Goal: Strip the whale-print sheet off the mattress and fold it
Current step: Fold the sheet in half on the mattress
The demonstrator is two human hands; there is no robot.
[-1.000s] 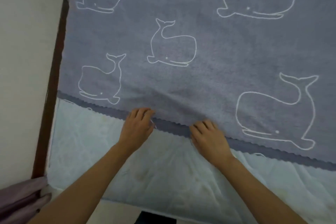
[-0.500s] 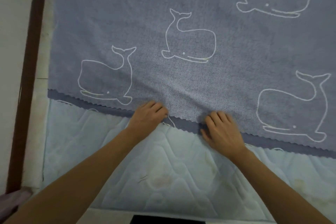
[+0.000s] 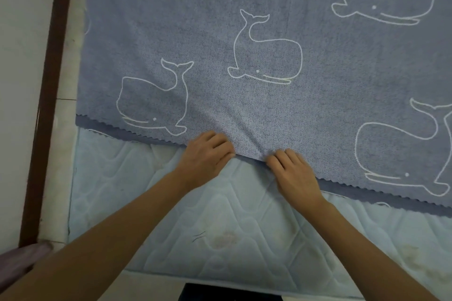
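1. The sheet (image 3: 269, 44), blue-grey with white whale outlines, is lying flat across the upper and right parts of the frame and is covering most of the mattress.
2. Its near edge, a darker band under a zigzag line, is running from the middle left down towards the lower right of the frame.
3. The mattress (image 3: 244, 239), pale blue and quilted, is showing bare below that edge across the lower half of the frame. Faint stains are showing at the lower centre and lower right.
4. The left hand (image 3: 205, 156) is gripping the edge of the sheet at the centre of the frame, with its fingers curling over the cloth.
5. The right hand (image 3: 293, 173) is gripping the same edge just to the right, also with its fingers curling onto the cloth.
6. The two hands are sitting near each other without touching. The cloth between them is bunching into small creases that are fanning upward.
7. Both forearms (image 3: 122, 239) are bare and are reaching in from the lower corners of the frame.
8. At the left of the frame, a pale wall (image 3: 22, 56) is meeting a dark brown strip (image 3: 46, 105). A narrow band of floor (image 3: 66, 80) is lying between that strip and the mattress.
9. A purple cloth (image 3: 22, 261) is showing in the lower left corner.
10. A dark item (image 3: 230, 294) is showing at the bottom centre, below the mattress edge; what it is cannot be told.
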